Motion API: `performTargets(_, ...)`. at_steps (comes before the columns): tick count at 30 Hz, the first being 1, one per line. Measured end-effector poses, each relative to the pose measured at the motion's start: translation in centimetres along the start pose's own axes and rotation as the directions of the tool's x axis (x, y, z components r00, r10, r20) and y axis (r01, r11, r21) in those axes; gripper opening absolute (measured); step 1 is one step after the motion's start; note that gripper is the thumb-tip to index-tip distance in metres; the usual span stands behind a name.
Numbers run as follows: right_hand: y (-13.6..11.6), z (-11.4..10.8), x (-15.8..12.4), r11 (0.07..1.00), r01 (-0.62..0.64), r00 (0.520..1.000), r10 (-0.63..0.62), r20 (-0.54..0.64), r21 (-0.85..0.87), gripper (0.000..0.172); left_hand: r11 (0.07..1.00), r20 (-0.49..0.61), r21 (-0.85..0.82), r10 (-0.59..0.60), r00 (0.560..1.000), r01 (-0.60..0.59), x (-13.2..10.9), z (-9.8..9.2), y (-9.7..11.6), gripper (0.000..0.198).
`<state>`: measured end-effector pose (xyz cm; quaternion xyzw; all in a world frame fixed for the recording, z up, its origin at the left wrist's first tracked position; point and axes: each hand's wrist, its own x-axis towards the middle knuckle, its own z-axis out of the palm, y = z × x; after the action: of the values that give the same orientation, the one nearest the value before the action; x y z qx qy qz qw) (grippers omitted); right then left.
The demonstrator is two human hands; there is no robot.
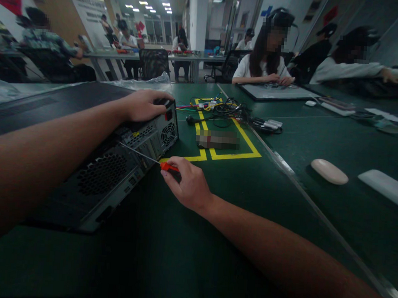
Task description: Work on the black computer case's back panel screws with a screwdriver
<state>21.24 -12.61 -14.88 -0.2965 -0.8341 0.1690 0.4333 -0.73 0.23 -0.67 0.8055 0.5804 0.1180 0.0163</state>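
Note:
A black desktop computer case point(94, 210) lies on its side at the left, its rear panel turned toward me. My left hand point(147, 105) grips the top edge of the case near its far rear corner, fingers bent over the edge. In my right hand point(191, 185) is a screwdriver point(168, 167) with an orange handle, pinched between thumb and fingers. Its long thin shaft points left across the rear panel, with the tip near the slot covers. Whether the tip sits in a screw I cannot tell. A fan grille point(168, 133) and a honeycomb vent point(104, 172) show on the panel.
Tangled cables point(234, 109) lie beyond the case, near yellow tape point(235, 158) and a blurred box-like object point(220, 140). A metal strip point(286, 166) crosses the green table point(270, 208). At right are a beige oval object point(329, 171) and a white bar point(387, 185). Co-workers sit opposite.

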Motion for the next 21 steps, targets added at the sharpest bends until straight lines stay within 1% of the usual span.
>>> performTargets(8, 0.11, 0.22, -0.03, 1.000, 0.010, 1.000, -0.010, -0.018, -0.006, 0.028, 1.000, 0.009, 0.000, -0.010, 1.000, 0.010, -0.10, -0.10, 0.31, 0.071)
performTargets(12, 0.11, 0.26, -0.07, 1.000, -0.006, 1.000, 0.006, -0.013, -0.010, 0.027, 1.000, -0.005, -0.005, -0.011, 1.000, 0.011, -0.05, -0.04, 0.28, 0.071)
performTargets(21, -0.09, -0.01, -0.04, 0.999, -0.023, 1.000, 0.023, -0.002, -0.027, 0.028, 1.000, 0.005, -0.007, -0.011, 1.000, 0.011, -0.13, -0.17, 0.45, 0.072)
